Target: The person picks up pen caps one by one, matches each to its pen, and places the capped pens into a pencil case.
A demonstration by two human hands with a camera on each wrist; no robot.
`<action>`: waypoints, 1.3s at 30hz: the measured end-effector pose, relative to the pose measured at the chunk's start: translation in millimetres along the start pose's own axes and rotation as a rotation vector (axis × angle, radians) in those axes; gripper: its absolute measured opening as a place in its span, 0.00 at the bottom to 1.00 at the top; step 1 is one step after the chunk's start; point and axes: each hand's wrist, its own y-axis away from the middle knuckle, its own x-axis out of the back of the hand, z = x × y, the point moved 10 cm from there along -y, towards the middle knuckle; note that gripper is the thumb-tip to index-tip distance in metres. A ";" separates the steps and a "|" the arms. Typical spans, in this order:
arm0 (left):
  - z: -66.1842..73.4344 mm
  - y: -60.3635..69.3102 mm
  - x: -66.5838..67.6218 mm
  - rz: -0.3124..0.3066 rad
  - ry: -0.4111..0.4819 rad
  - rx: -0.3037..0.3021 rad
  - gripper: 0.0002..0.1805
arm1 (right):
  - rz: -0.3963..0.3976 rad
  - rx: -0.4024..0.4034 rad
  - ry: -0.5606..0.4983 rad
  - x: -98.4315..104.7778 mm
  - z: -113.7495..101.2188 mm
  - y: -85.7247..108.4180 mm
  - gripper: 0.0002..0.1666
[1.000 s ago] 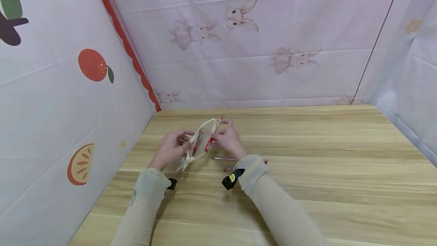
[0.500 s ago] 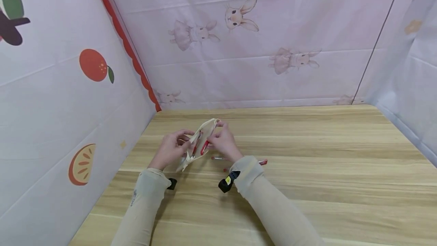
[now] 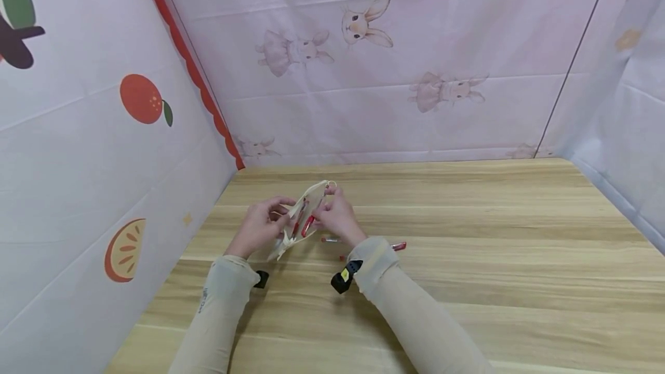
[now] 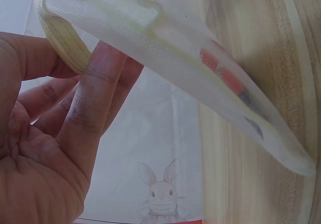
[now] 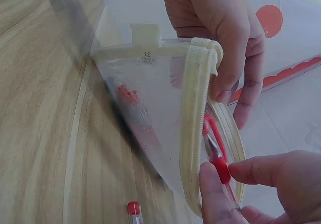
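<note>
A translucent mesh zipper pouch (image 5: 165, 93) with cream edging stands tilted over the table, its mouth spread apart. At its zipper edge my left hand (image 3: 262, 227) grips the pouch between thumb and fingers; the left wrist view shows this hand (image 4: 75, 108) close up. My right hand (image 3: 339, 216) pinches a red pen (image 5: 218, 159) between thumb and fingers, the pen's capped end pointing down into the pouch mouth. Inside the pouch lies another red pen (image 3: 298, 223), and red shapes (image 4: 225, 73) show blurred through the mesh.
Red-capped pens lie on the wooden table (image 3: 493, 258): one pen (image 3: 331, 240) beside the right hand, another pen (image 3: 399, 246) past the right wrist, partly covered by the sleeve. A red tip (image 3: 343, 258) shows near the wrist camera. Printed sheets (image 3: 395, 120) wall the table's back and sides.
My right hand has moved left and slightly down, carrying the red pen further into the pouch mouth. The left hand and the pouch have hardly moved.
</note>
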 end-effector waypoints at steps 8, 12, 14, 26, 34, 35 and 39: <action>0.2 1.0 0.2 -0.003 0.002 0.012 0.19 | -0.012 0.002 0.017 1.1 -3.4 2.1 0.34; 0.9 1.2 0.5 -0.001 -0.002 0.004 0.19 | -0.004 -0.002 0.032 5.1 -2.1 2.6 0.33; 1.3 1.4 0.7 0.001 0.000 0.000 0.19 | 0.007 -0.002 0.031 8.9 -0.8 2.0 0.32; 2.1 2.6 1.9 0.003 0.007 0.001 0.20 | 0.090 -0.023 0.110 46.3 11.6 -4.5 0.28; 2.3 3.0 2.4 0.002 0.012 0.011 0.20 | 0.124 -0.058 0.096 60.2 18.9 -5.1 0.24; 2.4 3.0 2.3 0.002 0.010 0.011 0.20 | 0.123 -0.061 0.088 60.1 20.0 -5.8 0.24; 1.8 2.6 1.9 0.000 0.000 0.005 0.20 | 0.109 -0.080 0.046 57.9 24.2 -9.1 0.25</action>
